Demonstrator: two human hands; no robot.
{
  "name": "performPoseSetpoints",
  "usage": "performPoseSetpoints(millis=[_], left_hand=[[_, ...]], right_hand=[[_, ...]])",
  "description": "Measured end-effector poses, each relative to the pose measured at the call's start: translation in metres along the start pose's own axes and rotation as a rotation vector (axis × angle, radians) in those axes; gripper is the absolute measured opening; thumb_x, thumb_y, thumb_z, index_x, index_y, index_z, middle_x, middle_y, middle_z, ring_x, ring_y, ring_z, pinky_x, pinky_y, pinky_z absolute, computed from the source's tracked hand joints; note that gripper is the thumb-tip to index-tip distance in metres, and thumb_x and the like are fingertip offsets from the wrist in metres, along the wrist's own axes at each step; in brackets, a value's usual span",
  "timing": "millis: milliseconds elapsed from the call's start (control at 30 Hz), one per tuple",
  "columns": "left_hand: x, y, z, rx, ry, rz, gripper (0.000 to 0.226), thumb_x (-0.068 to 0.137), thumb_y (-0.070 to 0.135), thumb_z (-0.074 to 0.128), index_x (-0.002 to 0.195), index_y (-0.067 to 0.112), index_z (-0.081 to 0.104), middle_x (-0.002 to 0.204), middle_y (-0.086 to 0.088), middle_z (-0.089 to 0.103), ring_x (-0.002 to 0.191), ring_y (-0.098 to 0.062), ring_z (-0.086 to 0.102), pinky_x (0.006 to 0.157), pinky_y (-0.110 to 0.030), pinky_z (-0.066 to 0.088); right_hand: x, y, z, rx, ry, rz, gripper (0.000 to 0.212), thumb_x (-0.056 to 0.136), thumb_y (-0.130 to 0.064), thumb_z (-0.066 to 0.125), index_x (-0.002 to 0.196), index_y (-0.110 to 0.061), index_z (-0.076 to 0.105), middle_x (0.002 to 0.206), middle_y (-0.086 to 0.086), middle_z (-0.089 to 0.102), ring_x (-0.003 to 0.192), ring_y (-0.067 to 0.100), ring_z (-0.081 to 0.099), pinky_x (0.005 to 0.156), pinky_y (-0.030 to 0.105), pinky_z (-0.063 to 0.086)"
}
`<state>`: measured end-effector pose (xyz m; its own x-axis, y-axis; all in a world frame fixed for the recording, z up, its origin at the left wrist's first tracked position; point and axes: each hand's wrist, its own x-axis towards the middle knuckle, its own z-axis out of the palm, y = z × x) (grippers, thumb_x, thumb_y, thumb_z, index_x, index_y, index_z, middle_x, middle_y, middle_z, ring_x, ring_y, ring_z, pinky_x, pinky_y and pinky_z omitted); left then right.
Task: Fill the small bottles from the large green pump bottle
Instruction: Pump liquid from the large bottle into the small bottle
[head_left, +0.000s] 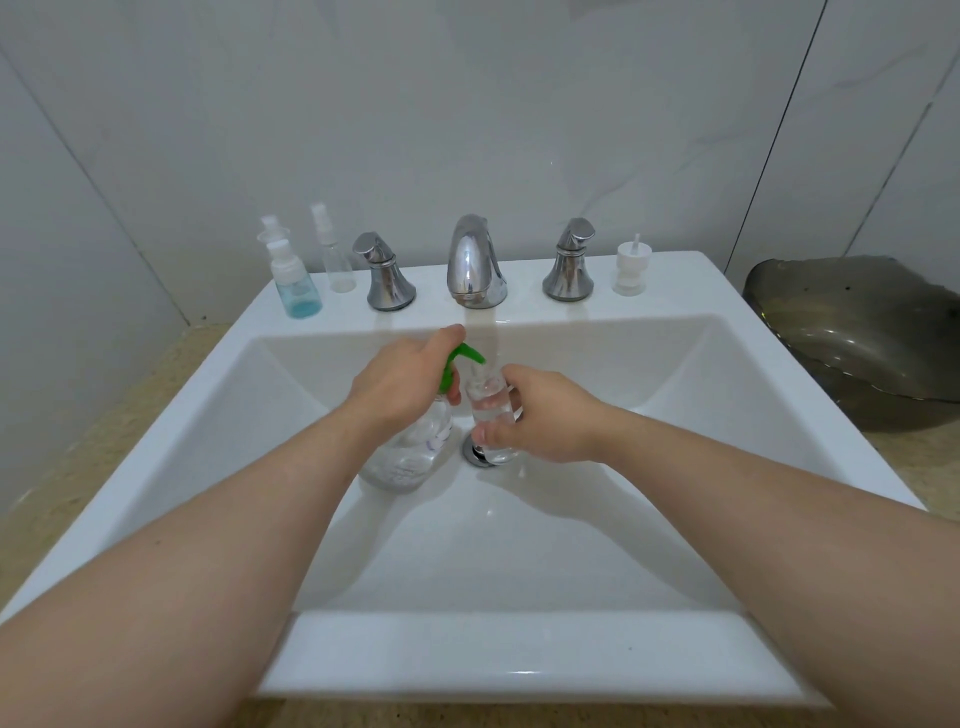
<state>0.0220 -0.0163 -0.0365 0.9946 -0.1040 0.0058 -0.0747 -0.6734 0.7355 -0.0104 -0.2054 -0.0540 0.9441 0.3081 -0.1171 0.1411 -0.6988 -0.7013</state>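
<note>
Clasping the green pump head (464, 355) of the large clear bottle (415, 452) in the left hand (400, 382), down in the sink basin (519, 545). Holding the small clear bottle (491, 410) upright in the curled right hand (553, 415), just to its right, with the mouth directly under the spout tip. Probably needs only a straight downward press, keeping the two aligned

Head-worn wide-angle camera looks forward and down, close over the sink (519, 656).

The clear green-pumped bottle (410, 457) sat in the sink basin (675, 415), spout over an uncapped small bottle (491, 408); capped spray bottles (296, 286) stood behind.
</note>
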Motion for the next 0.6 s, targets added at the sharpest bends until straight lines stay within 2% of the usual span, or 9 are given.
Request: performPoseSetpoints(millis=[100, 400, 500, 600], left_hand=[[0.0001, 0.0004, -0.0004, -0.015, -0.006, -0.016, 0.072, 0.082, 0.069, 0.028, 0.055, 0.015, 0.067, 0.077, -0.003, 0.075, 0.076, -0.028, 0.06, 0.094, -0.053, 0.05], [0.0002, 0.001, -0.0014, -0.04, -0.024, -0.018, 0.057, 0.08, 0.054, 0.03, 0.052, 0.017, 0.065, 0.081, -0.01, 0.074, 0.073, -0.027, 0.053, 0.093, -0.054, 0.05], [-0.0006, 0.0004, -0.001, -0.027, -0.017, -0.001, 0.06, 0.083, 0.057, 0.03, 0.053, 0.018, 0.065, 0.077, -0.004, 0.074, 0.075, -0.027, 0.057, 0.094, -0.053, 0.05], [-0.0002, -0.0005, -0.0006, -0.008, 0.001, 0.008, 0.073, 0.087, 0.069, 0.027, 0.055, 0.016, 0.066, 0.078, -0.004, 0.074, 0.086, -0.031, 0.064, 0.095, -0.05, 0.049]], right_hand=[[0.0005, -0.0004, 0.0005, -0.003, 0.002, -0.007, 0.05, 0.086, -0.043, 0.079, 0.127, -0.024, 0.056, 0.104, -0.021, 0.055, 0.102, 0.012, 0.059, 0.09, 0.028, 0.048], [0.0003, -0.0006, 0.0018, -0.019, -0.008, -0.008, 0.049, 0.086, -0.044, 0.079, 0.124, -0.023, 0.057, 0.102, -0.023, 0.054, 0.096, 0.01, 0.06, 0.09, 0.029, 0.05], [0.0008, 0.0, 0.002, -0.016, -0.002, -0.009, 0.049, 0.085, -0.044, 0.08, 0.124, -0.024, 0.057, 0.102, -0.023, 0.055, 0.098, 0.011, 0.061, 0.091, 0.03, 0.05], [0.0012, 0.0005, 0.0015, -0.012, 0.003, -0.008, 0.05, 0.085, -0.045, 0.079, 0.125, -0.025, 0.057, 0.108, -0.019, 0.058, 0.102, 0.013, 0.061, 0.093, 0.032, 0.051]])
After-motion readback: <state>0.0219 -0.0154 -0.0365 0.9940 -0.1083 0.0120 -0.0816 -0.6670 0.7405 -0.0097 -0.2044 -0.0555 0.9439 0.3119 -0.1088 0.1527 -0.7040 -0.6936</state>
